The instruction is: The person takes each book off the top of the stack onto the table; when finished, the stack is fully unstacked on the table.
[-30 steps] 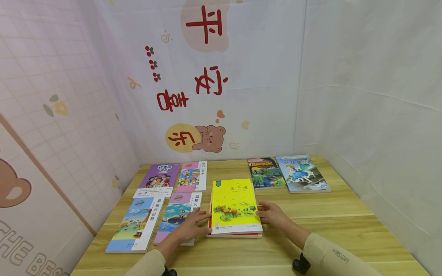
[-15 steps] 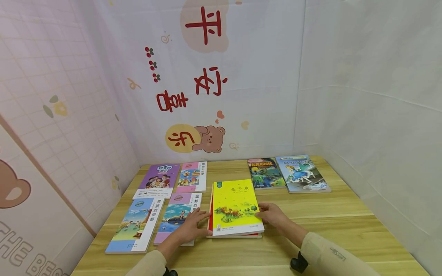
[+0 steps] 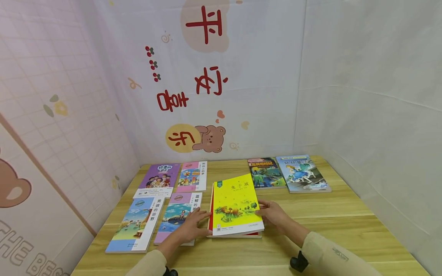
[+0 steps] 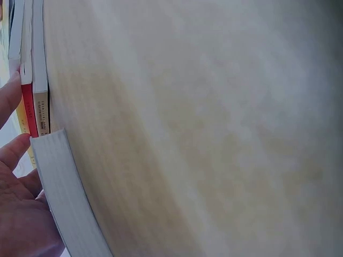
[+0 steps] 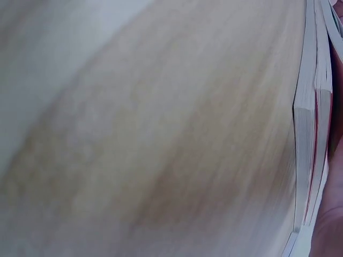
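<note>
A yellow picture-covered book tops a small pile at the table's middle, its far right side tilted up. Under it show a red book and a book with a beige spine. My right hand pinches the yellow book's right edge, thumb on the cover. The right wrist view shows a gap beneath the lifted cover. My left hand lies over a pink and blue book, its fingertips touching the pile's left side.
On the left lie a blue-green book, a purple book and a pink book. At the back right are a dark green book and a light blue book. Fabric walls enclose the wooden table.
The yellow book has slid and turned slightly to the right on the pile, and its far right corner has risen. The right hand moves with it; the left hand stays in place.
</note>
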The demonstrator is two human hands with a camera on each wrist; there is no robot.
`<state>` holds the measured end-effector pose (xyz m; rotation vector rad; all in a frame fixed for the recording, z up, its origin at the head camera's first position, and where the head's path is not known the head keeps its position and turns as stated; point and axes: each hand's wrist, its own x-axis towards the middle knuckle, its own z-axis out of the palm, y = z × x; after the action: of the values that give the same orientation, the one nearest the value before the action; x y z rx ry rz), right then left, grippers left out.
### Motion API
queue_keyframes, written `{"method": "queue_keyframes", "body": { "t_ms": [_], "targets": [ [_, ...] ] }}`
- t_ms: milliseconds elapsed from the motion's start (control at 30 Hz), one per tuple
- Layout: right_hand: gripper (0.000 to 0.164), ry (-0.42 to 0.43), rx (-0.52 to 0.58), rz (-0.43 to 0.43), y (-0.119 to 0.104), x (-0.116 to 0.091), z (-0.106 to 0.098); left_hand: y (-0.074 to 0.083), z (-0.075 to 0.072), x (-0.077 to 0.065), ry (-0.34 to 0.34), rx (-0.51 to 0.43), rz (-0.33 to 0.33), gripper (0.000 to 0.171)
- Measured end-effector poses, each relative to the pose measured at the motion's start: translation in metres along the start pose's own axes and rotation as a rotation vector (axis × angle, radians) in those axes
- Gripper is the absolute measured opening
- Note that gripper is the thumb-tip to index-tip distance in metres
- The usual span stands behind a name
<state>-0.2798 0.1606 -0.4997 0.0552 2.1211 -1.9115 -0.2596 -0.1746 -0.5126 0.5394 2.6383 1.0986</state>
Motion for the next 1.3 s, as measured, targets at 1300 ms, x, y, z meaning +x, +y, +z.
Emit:
{"method": "queue_keyframes", "body": {
  "t_ms": [1300],
  "targets": [
    [0.065, 0.022, 0.041, 0.019, 0.002, -0.019, -0.020, 0.000, 0.001, -0.001, 0.010, -0.005, -0.025, 0.070]
  ]
}}
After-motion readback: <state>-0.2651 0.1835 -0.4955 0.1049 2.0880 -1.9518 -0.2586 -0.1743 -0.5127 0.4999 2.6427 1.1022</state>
